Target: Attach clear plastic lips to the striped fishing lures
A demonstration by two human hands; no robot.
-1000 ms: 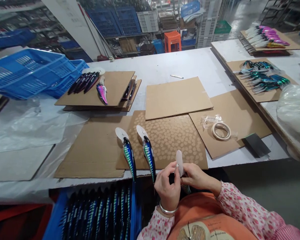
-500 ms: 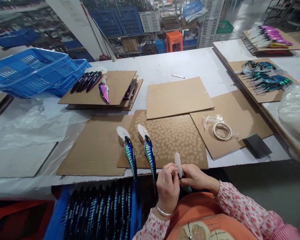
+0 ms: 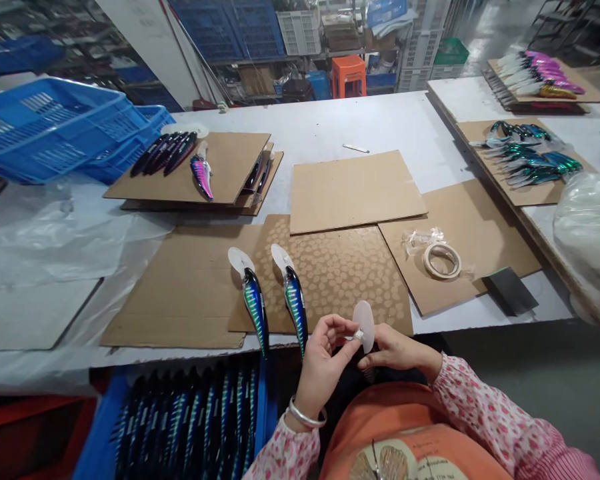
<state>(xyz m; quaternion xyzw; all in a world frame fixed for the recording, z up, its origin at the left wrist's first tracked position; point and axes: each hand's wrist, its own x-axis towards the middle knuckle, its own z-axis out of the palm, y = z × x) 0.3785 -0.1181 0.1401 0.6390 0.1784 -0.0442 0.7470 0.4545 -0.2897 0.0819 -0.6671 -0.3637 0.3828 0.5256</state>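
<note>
My right hand [image 3: 400,350] is closed around a fishing lure [image 3: 364,321], whose clear, rounded diving lip points up; its body is mostly hidden by the hand. Between the thumb and index finger of my left hand [image 3: 327,360], a small whitish scrap [image 3: 359,335] is pinched close to the lip. I cannot make out what the scrap is. To the left, two blue-green striped lures [image 3: 255,303] lie side by side on the spotted cardboard sheet [image 3: 350,267], tails over the table's front edge.
Below the table edge, a blue crate [image 3: 266,400] holds many striped lures. A tape roll [image 3: 443,261] and a dark sheet [image 3: 511,291] lie at right. Stacked cardboard [image 3: 175,190] with dark lures stands at left by blue baskets [image 3: 55,127]. More lures [image 3: 540,157] lie far right.
My left hand has drawn slightly left and its fingers have opened out from a tight curl, now showing the whitish scrap. The lure's lip has turned more face-on. The view has shifted slightly.
</note>
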